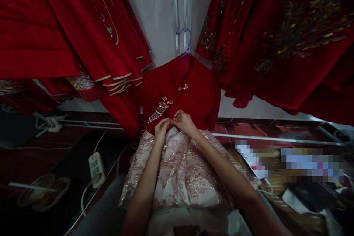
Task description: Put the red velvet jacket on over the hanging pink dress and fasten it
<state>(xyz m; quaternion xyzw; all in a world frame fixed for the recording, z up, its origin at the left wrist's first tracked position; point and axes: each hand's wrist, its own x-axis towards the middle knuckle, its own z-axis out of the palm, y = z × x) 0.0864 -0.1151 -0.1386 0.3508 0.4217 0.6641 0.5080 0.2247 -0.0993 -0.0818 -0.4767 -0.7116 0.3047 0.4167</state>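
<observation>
A red jacket [199, 99] with a stand collar hangs in front of me on a purple hanger [188, 42]. At its bottom edge, a small beaded button fastening [174, 119] shows between my hands. My left hand [162, 129] is closed in a pinch on the jacket's lower edge, just left of that fastening. From the other side, my right hand [184, 121] pinches the fastening with thumb and forefinger. Higher on the chest are a tasselled ornament [160, 110] and a similar beaded fastening [183, 87] at the neck. Below the jacket spreads a pale pink-and-gold brocade skirt [174, 177].
Red garments [91, 25] hang on the left, and more with gold embroidery [298, 25] on the right. A power strip [96, 169] lies on a dark surface at left, near a plastic bowl [37, 190]. A white metal rail [276, 139] runs low behind the skirt.
</observation>
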